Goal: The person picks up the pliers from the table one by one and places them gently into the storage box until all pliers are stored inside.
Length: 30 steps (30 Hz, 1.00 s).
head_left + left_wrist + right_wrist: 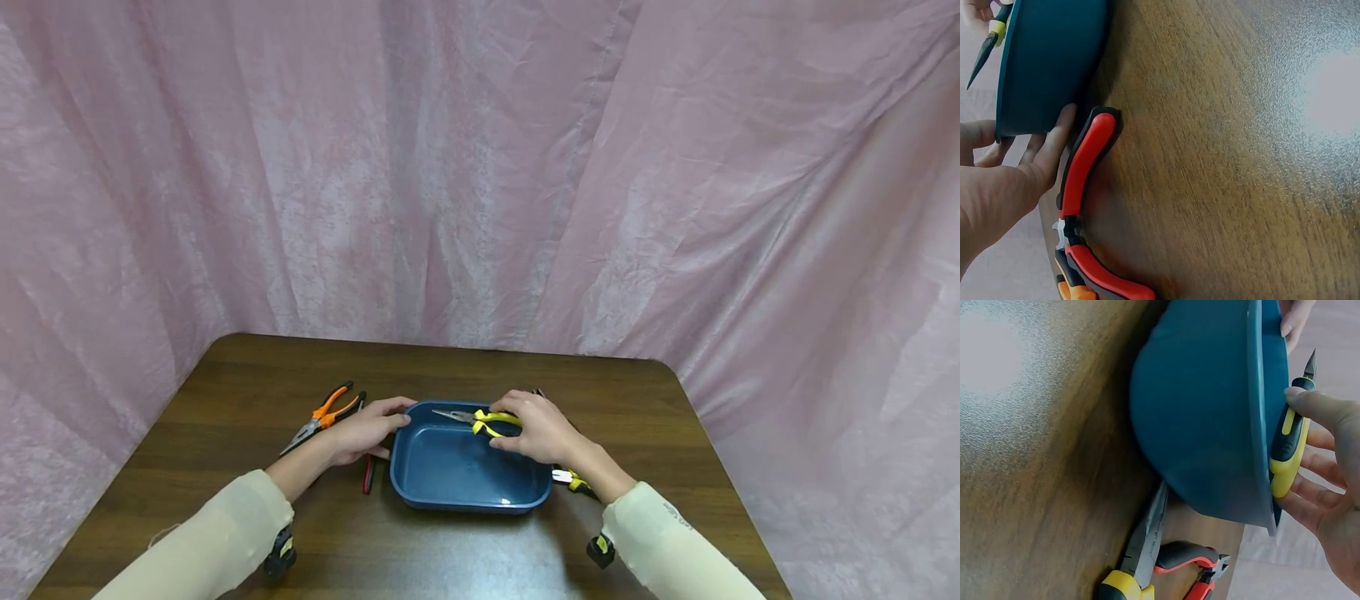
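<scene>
A blue plastic basin [457, 479] sits on the table, and my left hand [367, 433] grips its left rim. In the left wrist view the thumb is over the rim and the fingers lie along the outer wall. My right hand [542, 429] holds long-nose pliers [480, 420] with yellow and black handles above the basin's back right part. Their pointed metal nose is directed left. The right wrist view shows the thumb on one black and yellow handle [1288, 434], with fingers behind it.
Orange and black pliers [324, 415] lie left of the basin, near red-handled pliers [1088, 159]. To its right are yellow-handled pliers [1147, 540] and red and black cutters [1200, 556]. A pink curtain [480, 183] hangs behind the wooden table [255, 375].
</scene>
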Motion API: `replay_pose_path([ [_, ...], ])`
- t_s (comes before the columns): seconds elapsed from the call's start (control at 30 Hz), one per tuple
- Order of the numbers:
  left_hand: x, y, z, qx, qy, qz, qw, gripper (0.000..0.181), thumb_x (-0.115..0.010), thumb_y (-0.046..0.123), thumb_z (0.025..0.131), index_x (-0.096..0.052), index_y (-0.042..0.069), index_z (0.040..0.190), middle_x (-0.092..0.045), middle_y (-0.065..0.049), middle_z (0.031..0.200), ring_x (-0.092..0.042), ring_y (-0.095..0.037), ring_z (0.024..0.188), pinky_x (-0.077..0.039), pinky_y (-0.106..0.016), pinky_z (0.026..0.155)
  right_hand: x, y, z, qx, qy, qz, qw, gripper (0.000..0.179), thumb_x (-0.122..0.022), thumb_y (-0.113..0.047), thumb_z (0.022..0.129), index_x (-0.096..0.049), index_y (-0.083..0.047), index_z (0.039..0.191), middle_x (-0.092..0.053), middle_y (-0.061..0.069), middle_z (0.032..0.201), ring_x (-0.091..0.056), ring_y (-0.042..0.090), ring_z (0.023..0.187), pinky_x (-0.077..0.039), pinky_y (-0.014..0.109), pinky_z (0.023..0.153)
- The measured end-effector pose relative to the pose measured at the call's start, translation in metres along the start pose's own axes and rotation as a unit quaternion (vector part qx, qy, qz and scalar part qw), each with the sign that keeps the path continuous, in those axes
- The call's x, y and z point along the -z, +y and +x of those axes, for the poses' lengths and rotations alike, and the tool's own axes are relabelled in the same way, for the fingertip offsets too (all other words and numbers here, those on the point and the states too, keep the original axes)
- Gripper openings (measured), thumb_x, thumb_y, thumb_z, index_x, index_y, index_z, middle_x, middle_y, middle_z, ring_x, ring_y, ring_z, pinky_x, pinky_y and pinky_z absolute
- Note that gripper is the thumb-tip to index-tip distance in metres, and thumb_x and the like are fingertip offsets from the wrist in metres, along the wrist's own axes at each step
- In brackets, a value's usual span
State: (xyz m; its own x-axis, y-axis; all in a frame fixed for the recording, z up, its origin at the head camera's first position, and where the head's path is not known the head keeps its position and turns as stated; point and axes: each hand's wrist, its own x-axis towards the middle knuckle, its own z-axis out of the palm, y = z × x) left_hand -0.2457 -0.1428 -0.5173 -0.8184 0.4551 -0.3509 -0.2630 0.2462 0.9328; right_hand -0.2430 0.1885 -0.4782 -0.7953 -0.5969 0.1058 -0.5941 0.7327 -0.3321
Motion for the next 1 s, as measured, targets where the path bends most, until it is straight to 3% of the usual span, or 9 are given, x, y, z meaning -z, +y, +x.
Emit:
replay_pose_path([
  [0.27,-0.001,-0.005,0.002,-0.004,0.003,-0.01,0.9999,0.039,-0.043,0.02,0.107,-0.045,0.014,0.146,-0.047,-0.014,0.145,-0.043,-0.039,0.134,-0.055,-0.05,0.082,-0.008,0.0,-0.001,0.014,0.006,-0.02,0.9997,0.049,-0.08,-0.043,0.082,-0.069,-0.018,0.123,-0.065,-0.007,0.116,-0.061,0.012,0.105,-0.05,0.039,0.088],
  [0.6,0.0,-0.001,-0.001,0.001,0.002,-0.008,1.0,0.04,-0.043,0.021,0.107,-0.045,0.015,0.146,-0.046,-0.014,0.147,-0.044,-0.038,0.133,-0.055,-0.05,0.083,-0.018,-0.001,-0.002,0.017,-0.005,-0.012,0.9998,0.051,-0.079,-0.045,0.083,-0.068,-0.016,0.124,-0.064,-0.005,0.116,-0.06,0.013,0.103,-0.051,0.035,0.085],
  [1.0,0.0,-0.002,-0.001,-0.005,-0.003,-0.009,0.9999,0.04,-0.042,0.02,0.108,-0.044,0.015,0.147,-0.047,-0.014,0.145,-0.045,-0.036,0.132,-0.055,-0.049,0.083,-0.028,-0.003,-0.003,0.017,-0.021,-0.028,0.9992,0.048,-0.077,-0.045,0.085,-0.069,-0.018,0.124,-0.065,-0.004,0.12,-0.06,0.015,0.109,-0.051,0.038,0.09],
])
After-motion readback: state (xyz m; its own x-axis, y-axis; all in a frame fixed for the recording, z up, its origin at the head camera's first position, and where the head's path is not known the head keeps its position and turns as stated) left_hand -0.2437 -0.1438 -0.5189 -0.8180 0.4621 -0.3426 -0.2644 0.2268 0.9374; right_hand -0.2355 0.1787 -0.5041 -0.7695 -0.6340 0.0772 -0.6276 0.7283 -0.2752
